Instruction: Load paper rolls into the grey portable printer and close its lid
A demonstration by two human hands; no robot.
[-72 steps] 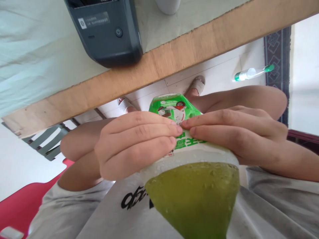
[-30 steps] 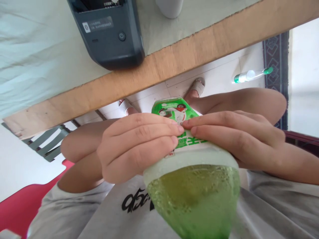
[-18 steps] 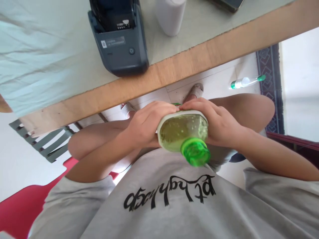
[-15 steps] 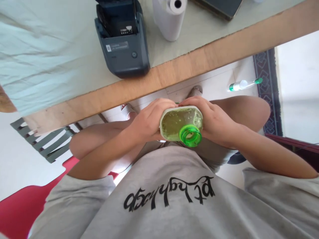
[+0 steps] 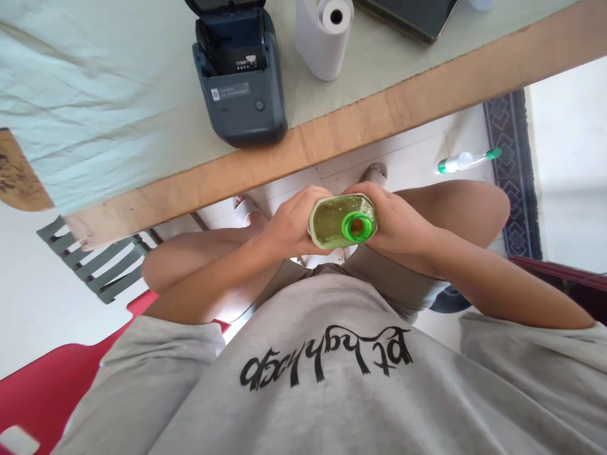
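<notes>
A clear bottle (image 5: 331, 222) with yellowish-green liquid inside is held between my two hands, above my lap. Its green screw neck is uncapped and points up toward me. My left hand (image 5: 296, 222) is closed around the bottle's left side. On the opposite side, my right hand (image 5: 396, 218) grips it with the fingers curled behind. The lower part of the bottle is hidden below its shoulder and by my hands.
On the table (image 5: 190, 183) ahead stand a dark label printer (image 5: 246, 110) with its lid up and a white paper roll (image 5: 325, 50). A black flat object (image 5: 412, 16) lies further right. A white-and-green bottle (image 5: 458, 163) lies on the floor. A red chair (image 5: 71, 373) is at left.
Both hands have shifted the bottle slightly away from my body, and its mouth has tipped more upright. The grip stays the same. The whole view has shifted slightly.
</notes>
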